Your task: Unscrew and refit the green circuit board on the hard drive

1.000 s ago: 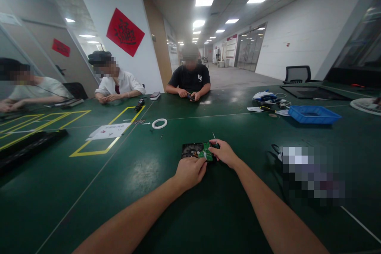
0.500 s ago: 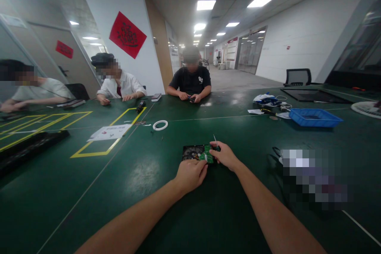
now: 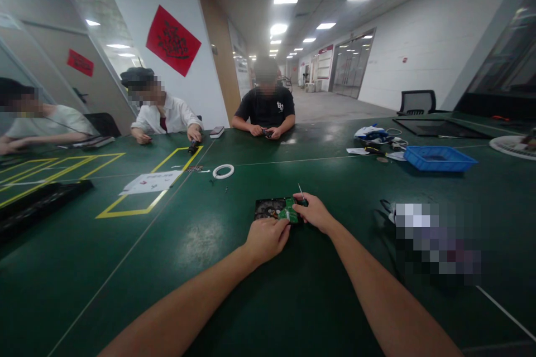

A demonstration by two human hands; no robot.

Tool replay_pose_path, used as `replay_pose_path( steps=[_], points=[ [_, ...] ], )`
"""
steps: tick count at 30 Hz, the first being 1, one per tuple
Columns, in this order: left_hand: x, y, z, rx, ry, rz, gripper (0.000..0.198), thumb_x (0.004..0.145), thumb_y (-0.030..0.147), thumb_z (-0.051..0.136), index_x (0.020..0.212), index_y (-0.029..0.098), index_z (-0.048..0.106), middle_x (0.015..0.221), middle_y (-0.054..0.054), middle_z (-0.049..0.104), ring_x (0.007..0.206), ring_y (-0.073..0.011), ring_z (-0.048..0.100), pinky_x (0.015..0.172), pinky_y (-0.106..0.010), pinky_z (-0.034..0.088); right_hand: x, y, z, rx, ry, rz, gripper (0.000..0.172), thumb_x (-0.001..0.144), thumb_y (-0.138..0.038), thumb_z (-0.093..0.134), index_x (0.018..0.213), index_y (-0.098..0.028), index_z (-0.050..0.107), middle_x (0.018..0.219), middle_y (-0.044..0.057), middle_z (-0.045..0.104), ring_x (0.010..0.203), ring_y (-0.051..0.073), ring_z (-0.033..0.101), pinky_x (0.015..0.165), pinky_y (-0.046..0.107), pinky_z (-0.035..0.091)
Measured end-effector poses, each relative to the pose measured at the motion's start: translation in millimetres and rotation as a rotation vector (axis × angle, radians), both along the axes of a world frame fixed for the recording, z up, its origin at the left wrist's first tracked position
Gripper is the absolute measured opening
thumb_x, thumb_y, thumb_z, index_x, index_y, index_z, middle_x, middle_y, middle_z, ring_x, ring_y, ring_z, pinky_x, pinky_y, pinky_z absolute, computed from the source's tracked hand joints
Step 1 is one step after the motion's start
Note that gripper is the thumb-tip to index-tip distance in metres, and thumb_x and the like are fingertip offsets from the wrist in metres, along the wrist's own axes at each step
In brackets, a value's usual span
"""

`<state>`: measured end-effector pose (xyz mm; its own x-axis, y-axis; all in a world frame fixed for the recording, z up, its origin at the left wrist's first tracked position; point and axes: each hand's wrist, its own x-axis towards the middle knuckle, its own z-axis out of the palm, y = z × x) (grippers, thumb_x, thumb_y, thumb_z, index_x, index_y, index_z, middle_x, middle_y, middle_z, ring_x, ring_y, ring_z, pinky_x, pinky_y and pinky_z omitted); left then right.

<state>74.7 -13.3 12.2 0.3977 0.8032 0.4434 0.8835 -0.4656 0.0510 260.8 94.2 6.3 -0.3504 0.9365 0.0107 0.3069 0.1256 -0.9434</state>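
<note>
A black hard drive (image 3: 268, 208) lies on the green table (image 3: 201, 245) in front of me, with a green circuit board (image 3: 288, 212) on its right part. My left hand (image 3: 266, 238) rests at the drive's near edge, fingers curled against the board. My right hand (image 3: 315, 213) is closed round a small screwdriver (image 3: 301, 193) whose thin metal shaft sticks up and away from the board's right side.
A white tape ring (image 3: 223, 171), a paper sheet (image 3: 151, 182) inside yellow floor-tape lines and a black tray (image 3: 37, 203) lie to the left. A blue bin (image 3: 439, 158) and cables sit at right. Three other people sit across the table, hands busy.
My hands and the drive have stayed in place. The person in white across the table has reached a hand out to the black tool by the yellow line.
</note>
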Motion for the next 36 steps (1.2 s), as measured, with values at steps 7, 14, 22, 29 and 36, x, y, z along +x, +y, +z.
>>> replay_pose_path(
  steps=[7, 14, 22, 29, 36],
  points=[
    [1, -1, 1.7, 0.005, 0.005, 0.01, 0.027, 0.099, 0.032, 0.044, 0.103, 0.021, 0.069, 0.08, -0.006, 0.073, 0.069, -0.019, 0.066, 0.063, -0.029, 0.049, -1, 2, -4.4, 0.009, -0.003, -0.014, 0.042, 0.085, -0.021, 0.069, 0.127, -0.017, 0.061, 0.127, 0.011, 0.065, 0.051, 0.005, 0.055, 0.04, 0.018, 0.046],
    [2, -1, 1.0, 0.013, 0.004, 0.007, 0.029, 0.1, 0.033, 0.042, 0.104, 0.022, 0.068, 0.081, -0.005, 0.073, 0.069, -0.0191, 0.067, 0.064, -0.03, 0.05, 1, 1, -1.7, 0.006, -0.022, -0.007, 0.043, 0.087, -0.022, 0.069, 0.128, -0.018, 0.061, 0.13, 0.012, 0.064, 0.05, 0.004, 0.055, 0.042, 0.019, 0.047],
    [0, -1, 0.1, 0.019, -0.007, -0.003, 0.027, 0.099, 0.033, 0.044, 0.106, 0.022, 0.067, 0.081, -0.006, 0.073, 0.068, -0.0183, 0.066, 0.065, -0.029, 0.05, 1, -1, 0.2, 0.019, -0.025, -0.003, 0.042, 0.087, -0.022, 0.069, 0.128, -0.018, 0.06, 0.129, 0.012, 0.063, 0.05, 0.004, 0.055, 0.042, 0.019, 0.046],
    [1, -2, 4.7, 0.0, 0.002, -0.014, 0.026, 0.099, 0.032, 0.043, 0.104, 0.022, 0.067, 0.08, -0.006, 0.072, 0.068, -0.0184, 0.066, 0.064, -0.028, 0.05, 0, -5, 7.7, -0.01, -0.008, -0.015, 0.042, 0.086, -0.019, 0.068, 0.128, -0.017, 0.061, 0.131, 0.011, 0.063, 0.055, 0.005, 0.056, 0.043, 0.017, 0.046],
    [1, -2, 5.6, -0.011, 0.017, -0.011, 0.026, 0.099, 0.033, 0.043, 0.102, 0.022, 0.067, 0.078, -0.006, 0.071, 0.068, -0.019, 0.066, 0.065, -0.029, 0.051, -1, -4, 4.1, -0.009, -0.022, -0.025, 0.042, 0.086, -0.021, 0.069, 0.127, -0.018, 0.061, 0.128, 0.01, 0.065, 0.05, 0.004, 0.053, 0.042, 0.018, 0.045]
  ],
)
